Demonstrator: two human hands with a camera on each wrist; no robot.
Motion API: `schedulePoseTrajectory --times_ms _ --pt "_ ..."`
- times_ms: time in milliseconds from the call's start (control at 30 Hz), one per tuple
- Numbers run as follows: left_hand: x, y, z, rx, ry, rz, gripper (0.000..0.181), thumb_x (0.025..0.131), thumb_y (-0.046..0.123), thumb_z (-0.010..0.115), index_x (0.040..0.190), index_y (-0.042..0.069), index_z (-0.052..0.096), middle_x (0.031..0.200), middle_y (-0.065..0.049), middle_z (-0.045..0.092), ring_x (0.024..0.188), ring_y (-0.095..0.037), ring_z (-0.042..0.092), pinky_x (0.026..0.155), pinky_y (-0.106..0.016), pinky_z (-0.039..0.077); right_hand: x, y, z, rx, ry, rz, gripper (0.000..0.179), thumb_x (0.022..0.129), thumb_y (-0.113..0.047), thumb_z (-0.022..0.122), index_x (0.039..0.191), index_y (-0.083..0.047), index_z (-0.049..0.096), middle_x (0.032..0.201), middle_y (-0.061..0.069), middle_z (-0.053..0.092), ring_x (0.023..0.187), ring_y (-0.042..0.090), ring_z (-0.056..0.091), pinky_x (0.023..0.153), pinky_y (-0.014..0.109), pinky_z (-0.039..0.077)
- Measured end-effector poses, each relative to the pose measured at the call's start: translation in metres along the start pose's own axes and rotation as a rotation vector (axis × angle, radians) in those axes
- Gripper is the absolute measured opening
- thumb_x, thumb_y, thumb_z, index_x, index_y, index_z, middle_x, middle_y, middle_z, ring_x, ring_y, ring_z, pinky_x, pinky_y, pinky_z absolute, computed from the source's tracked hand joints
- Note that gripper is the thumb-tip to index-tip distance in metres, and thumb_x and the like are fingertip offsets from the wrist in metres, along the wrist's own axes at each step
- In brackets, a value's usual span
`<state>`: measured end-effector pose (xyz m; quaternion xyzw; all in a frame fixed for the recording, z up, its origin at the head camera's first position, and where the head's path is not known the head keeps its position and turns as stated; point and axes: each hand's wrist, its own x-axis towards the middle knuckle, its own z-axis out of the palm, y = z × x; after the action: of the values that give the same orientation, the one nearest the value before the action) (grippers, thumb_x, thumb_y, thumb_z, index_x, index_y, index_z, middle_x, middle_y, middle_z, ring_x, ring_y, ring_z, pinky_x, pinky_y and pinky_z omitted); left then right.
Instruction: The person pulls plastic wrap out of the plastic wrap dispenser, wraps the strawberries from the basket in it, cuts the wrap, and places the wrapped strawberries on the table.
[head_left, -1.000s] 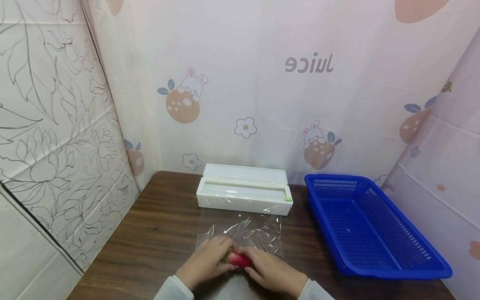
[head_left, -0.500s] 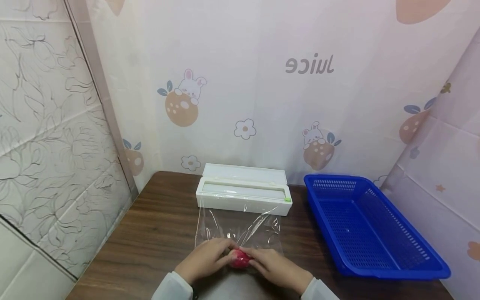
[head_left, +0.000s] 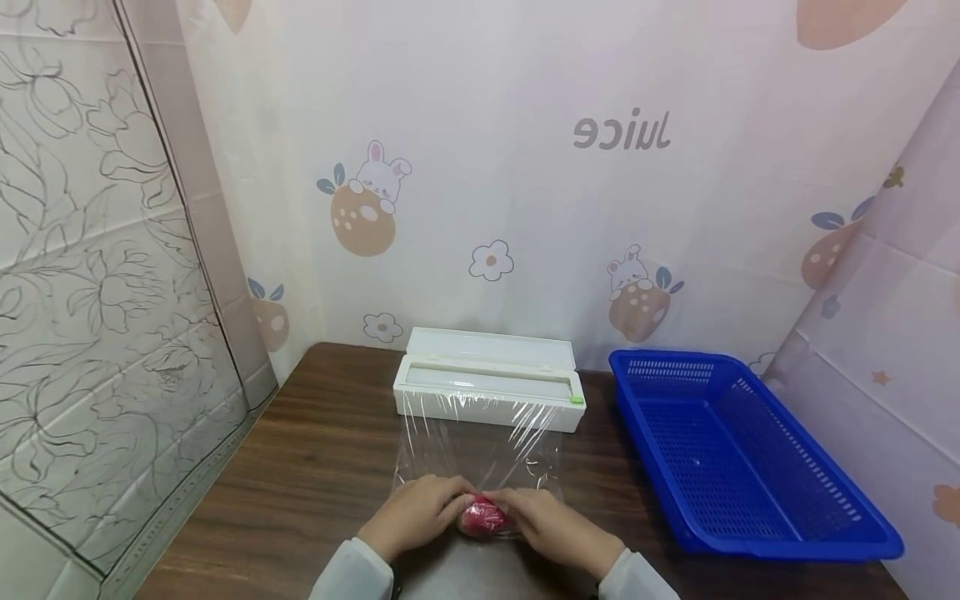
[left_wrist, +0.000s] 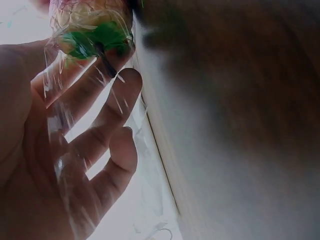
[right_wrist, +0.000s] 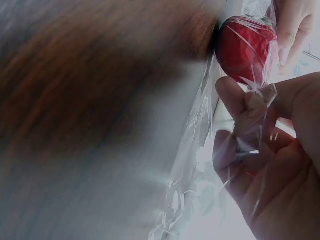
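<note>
A red fruit (head_left: 483, 515) with a bumpy skin lies wrapped in clear cling film (head_left: 480, 454) near the table's front. Green leaves (left_wrist: 95, 40) and a dark stem show at its pale end in the left wrist view. My left hand (head_left: 420, 512) holds that leafy end between thumb and forefinger, other fingers loosely bent. From the other side my right hand (head_left: 551, 525) grips the fruit's red end, with film gathered over its fingers in the right wrist view. The film stretches from the fruit back to a white dispenser box (head_left: 487, 408), lid raised.
A blue plastic basket (head_left: 667, 492) stands on the right of the brown wooden table (head_left: 300, 467). The dispenser has a small green slider (head_left: 576, 400) at its right end. A printed curtain (head_left: 450, 167) hangs behind, and a patterned wall (head_left: 112, 292) runs along the left.
The fruit has turned in my hands, now covered by shiny film. The film has drawn tighter between fruit and dispenser. Box and basket stay put.
</note>
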<state>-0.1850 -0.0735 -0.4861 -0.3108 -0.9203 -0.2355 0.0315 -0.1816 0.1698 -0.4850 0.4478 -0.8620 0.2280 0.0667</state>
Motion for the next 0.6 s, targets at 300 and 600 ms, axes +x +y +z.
schedulePoseTrajectory --times_ms 300,600 --pt "0.005 -0.003 0.002 0.060 0.032 -0.011 0.027 0.097 0.042 0.043 0.103 0.028 0.065 0.096 0.009 0.067 0.089 -0.008 0.060 0.074 -0.039 0.055 0.009 -0.005 -0.003 -0.217 0.151 0.059 0.025 0.083 -0.013 0.063 0.107 -0.021 0.065 0.101 -0.008 0.064 0.094 0.008 0.055 0.074 0.037 0.052" --pt "0.010 -0.007 0.001 0.097 0.006 -0.033 0.029 0.097 0.043 0.041 0.101 0.028 0.065 0.094 0.009 0.066 0.087 -0.010 0.060 0.068 -0.039 0.055 0.020 -0.022 0.002 -0.195 0.209 -0.143 0.030 0.078 -0.018 0.072 0.107 -0.014 0.064 0.101 -0.004 0.063 0.096 0.006 0.055 0.080 0.026 0.053"
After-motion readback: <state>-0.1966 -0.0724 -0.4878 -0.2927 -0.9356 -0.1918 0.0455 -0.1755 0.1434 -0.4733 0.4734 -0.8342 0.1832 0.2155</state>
